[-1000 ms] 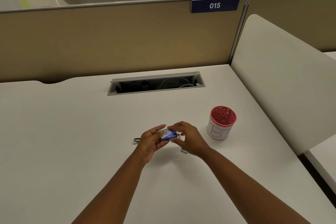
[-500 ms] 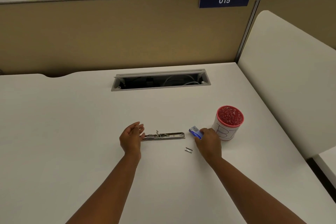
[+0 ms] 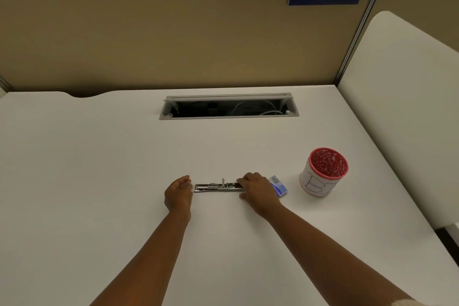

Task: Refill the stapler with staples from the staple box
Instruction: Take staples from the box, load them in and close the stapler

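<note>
The metal stapler point(image 3: 216, 187) lies opened out flat on the white desk point(image 3: 104, 181), long side running left to right. My left hand point(image 3: 178, 192) sits at its left end with fingers curled, touching or nearly touching it. My right hand point(image 3: 257, 192) covers the stapler's right end, fingers over the top and thumb on the near side. The small blue staple box point(image 3: 279, 186) lies on the desk just right of my right hand. The loose strip of staples is not visible.
A red mesh pen cup point(image 3: 323, 172) with a white paper wrap stands right of the box. An open cable tray slot point(image 3: 228, 107) is set into the desk farther back. A tan partition rises behind, and a white divider panel point(image 3: 402, 107) bounds the right side.
My right hand has left the blue staple box on the desk and moved left onto the stapler's right end. The loose staple strip is now hidden. My left hand has stayed at the left end.
</note>
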Tool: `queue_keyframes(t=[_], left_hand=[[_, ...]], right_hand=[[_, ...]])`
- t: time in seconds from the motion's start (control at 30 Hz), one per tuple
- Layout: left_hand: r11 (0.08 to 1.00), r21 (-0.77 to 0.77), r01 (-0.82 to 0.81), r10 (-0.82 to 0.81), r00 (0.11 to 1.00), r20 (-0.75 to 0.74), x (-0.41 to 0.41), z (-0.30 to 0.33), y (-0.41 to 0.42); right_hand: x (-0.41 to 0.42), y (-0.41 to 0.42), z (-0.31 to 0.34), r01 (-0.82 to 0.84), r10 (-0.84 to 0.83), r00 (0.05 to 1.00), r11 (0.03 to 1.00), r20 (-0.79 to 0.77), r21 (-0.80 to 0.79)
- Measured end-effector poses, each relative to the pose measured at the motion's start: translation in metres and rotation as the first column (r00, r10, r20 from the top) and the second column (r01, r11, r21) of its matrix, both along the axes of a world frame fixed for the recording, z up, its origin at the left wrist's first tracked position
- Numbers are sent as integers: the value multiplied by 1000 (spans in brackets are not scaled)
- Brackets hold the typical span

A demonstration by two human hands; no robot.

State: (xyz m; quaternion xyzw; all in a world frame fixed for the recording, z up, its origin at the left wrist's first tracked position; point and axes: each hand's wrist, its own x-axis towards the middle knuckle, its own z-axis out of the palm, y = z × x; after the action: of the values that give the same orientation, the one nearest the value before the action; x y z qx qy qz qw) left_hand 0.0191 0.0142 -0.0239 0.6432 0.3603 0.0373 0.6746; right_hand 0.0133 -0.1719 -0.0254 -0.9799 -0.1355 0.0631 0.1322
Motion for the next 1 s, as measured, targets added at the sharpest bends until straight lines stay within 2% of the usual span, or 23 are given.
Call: queue_keyframes(t=[0.13, 0.27, 0.4, 0.47, 0.57, 0.67, 0.83, 0.93, 1.0], left_hand=[[992, -123, 31, -28, 999, 24, 0, 0, 4], [977, -210, 39, -31, 999, 42, -1, 1, 7], [946, -322, 27, 13, 992, 123, -1, 2, 5], [922, -376, 93, -28, 984, 176, -3, 6, 3], [868, -405, 288, -189, 945, 268, -5, 13, -1], [802, -413, 432, -296, 888, 353, -4, 18, -4], [780, -427, 458, -288, 868, 405, -3, 27, -10], [803, -412, 431, -261, 876, 406, -2, 30, -12], [826, -397, 400, -231, 883, 409, -1, 31, -11]], right_hand=[[0, 5, -4, 19, -19, 999, 1000, 47, 0], [-2, 7, -4, 51, -60, 995, 993, 79, 104], [-7, 10, 5, 89, -115, 988, 969, 104, 230], [-10, 12, 13, 111, -152, 983, 942, 106, 317], [-12, 12, 23, 117, -183, 977, 892, 113, 436], [-14, 10, 29, 109, -187, 976, 869, 115, 483], [-16, 2, 34, 105, -182, 979, 843, 95, 527], [-17, -8, 41, 129, -197, 979, 777, 44, 616], [-18, -19, 44, 210, -318, 948, 664, 17, 718]])
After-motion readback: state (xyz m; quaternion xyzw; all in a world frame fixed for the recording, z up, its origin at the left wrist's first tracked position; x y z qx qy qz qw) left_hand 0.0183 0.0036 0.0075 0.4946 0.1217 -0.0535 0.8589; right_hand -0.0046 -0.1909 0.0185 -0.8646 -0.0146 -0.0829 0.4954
